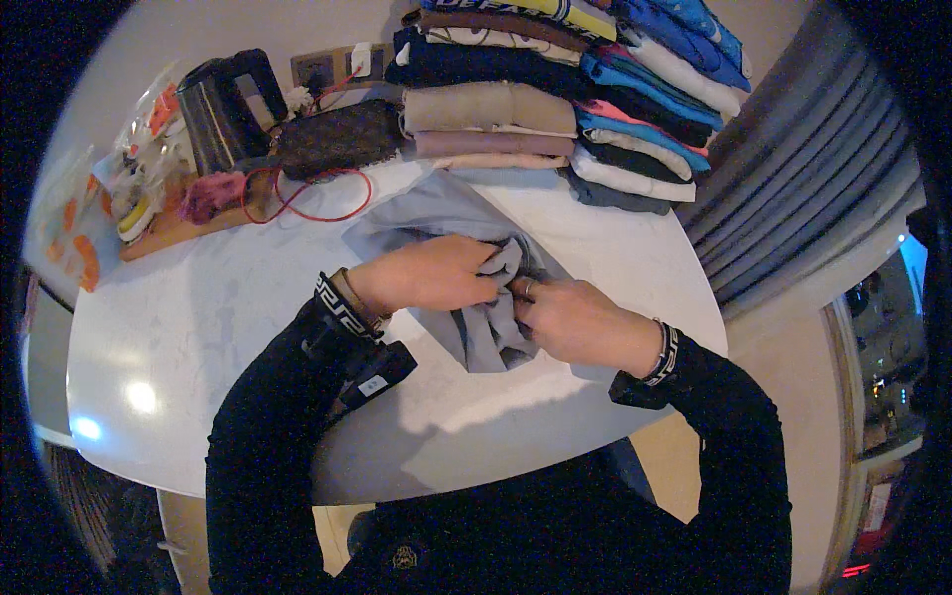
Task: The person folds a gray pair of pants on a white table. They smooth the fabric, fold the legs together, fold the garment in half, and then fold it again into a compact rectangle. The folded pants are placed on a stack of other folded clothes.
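A crumpled grey garment [454, 204] lies on the white table [245, 320] before me, its far part spread out and its near part bunched up in folds. My left hand [428, 275] grips a gathered fold of it from the left. From the right, my right hand [569, 316], with a ring on one finger, pinches the bunched cloth close to the left fingertips. Both sets of fingertips are partly hidden in the fabric. What kind of garment it is, I cannot tell.
Two tall stacks of folded clothes [491, 108] [639, 163] stand at the back. Left of them are a dark electric kettle [216, 111], a brown bag [338, 137], a looped red cable [327, 218], a pink cloth [212, 197] and plastic bags [74, 223]. A grey curtain [811, 163] hangs at right.
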The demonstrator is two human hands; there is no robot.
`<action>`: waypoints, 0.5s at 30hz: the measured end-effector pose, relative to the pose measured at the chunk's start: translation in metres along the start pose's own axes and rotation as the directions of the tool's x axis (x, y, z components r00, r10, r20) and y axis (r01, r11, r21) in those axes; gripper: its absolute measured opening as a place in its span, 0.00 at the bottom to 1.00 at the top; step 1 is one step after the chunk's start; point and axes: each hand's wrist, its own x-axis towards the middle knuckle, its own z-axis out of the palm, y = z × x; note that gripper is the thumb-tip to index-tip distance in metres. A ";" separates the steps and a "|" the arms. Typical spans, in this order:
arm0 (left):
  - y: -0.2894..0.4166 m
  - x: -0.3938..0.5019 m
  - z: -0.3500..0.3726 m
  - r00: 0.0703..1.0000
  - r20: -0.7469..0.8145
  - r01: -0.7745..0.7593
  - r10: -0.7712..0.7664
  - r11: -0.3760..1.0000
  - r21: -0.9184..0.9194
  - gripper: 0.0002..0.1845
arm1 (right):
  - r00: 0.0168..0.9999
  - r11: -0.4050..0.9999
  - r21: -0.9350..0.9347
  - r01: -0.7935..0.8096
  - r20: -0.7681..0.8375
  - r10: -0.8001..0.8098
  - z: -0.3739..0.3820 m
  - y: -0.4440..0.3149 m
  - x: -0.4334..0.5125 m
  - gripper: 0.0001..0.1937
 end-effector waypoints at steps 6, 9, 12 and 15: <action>0.004 0.000 -0.003 0.997 0.068 0.026 -0.026 1.000 -0.005 0.22 | 0.995 0.993 -0.094 0.074 0.081 -0.066 -0.013 -0.002 0.003 0.09; 0.007 -0.002 -0.003 0.999 0.041 -0.010 0.010 1.000 -0.008 0.23 | 0.991 0.981 -0.151 0.119 0.084 -0.108 -0.018 -0.004 -0.003 0.08; 0.008 -0.003 -0.004 0.999 0.032 0.017 -0.018 0.999 0.028 0.23 | 0.991 0.982 -0.146 0.123 -0.028 -0.129 -0.016 -0.004 -0.009 0.06; 0.010 -0.003 -0.006 0.997 0.066 0.024 -0.025 1.000 0.018 0.23 | 0.987 0.969 -0.210 0.130 -0.070 -0.148 -0.007 -0.001 -0.006 0.06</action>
